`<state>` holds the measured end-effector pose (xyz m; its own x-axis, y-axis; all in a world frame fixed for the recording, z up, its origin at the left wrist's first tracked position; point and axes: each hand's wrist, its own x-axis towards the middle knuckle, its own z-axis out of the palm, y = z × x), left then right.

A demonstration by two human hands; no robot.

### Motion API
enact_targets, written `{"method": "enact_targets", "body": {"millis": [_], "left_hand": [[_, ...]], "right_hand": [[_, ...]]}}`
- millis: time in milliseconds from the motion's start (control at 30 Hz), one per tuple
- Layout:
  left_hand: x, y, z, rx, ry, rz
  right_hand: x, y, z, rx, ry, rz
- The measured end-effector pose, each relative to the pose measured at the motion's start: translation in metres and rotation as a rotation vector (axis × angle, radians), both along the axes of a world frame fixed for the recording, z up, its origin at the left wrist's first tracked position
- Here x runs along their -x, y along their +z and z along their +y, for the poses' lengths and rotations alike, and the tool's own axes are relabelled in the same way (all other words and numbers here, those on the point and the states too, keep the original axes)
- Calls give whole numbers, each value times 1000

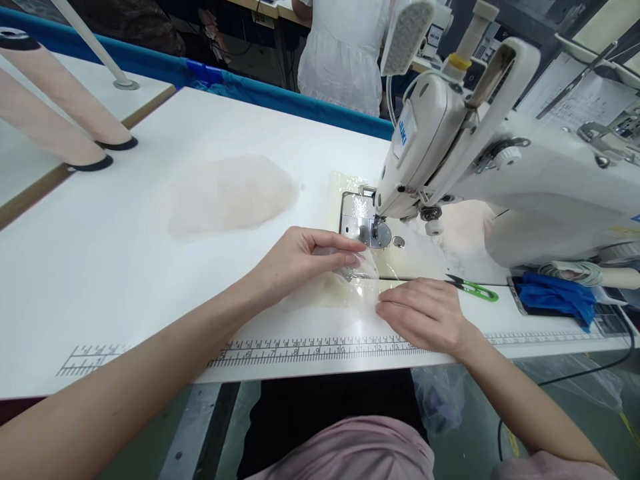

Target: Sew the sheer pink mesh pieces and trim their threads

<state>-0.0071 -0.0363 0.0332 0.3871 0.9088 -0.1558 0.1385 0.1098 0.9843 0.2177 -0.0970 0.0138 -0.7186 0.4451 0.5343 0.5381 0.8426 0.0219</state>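
A small piece of sheer, nearly see-through fabric (345,287) lies on the white sewing table (125,267) just in front of the needle plate (367,227) of a white sewing machine (500,167). My left hand (305,257) pinches the fabric's upper edge between thumb and fingers, a little lifted. My right hand (425,313) rests on the table with its fingertips pressed together on the fabric's right edge. Both hands sit just short of the presser foot.
A pile of the same sheer fabric (230,193) lies further back on the table. Green thread snips (475,288), a phone with blue cloth (555,297) lie at right. Mannequin legs (55,110) stand at left. A person in white (345,50) stands behind.
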Motion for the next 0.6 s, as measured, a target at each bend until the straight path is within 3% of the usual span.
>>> {"method": "enact_targets", "body": {"millis": [133,267,400,600], "left_hand": [[1,-1,0,14,-58,-1],[3,-1,-1,30,-107,-14],[3,-2,-1,36,-143,-18],[4,-2,-2,73,-170,-22]], "right_hand": [[-11,9,-1,20,-125,-11],[-44,13,-2,49,-400,26],[-83,6,-14,3,-676,-130],[-110,-13,-36,19,-766,-290]]}}
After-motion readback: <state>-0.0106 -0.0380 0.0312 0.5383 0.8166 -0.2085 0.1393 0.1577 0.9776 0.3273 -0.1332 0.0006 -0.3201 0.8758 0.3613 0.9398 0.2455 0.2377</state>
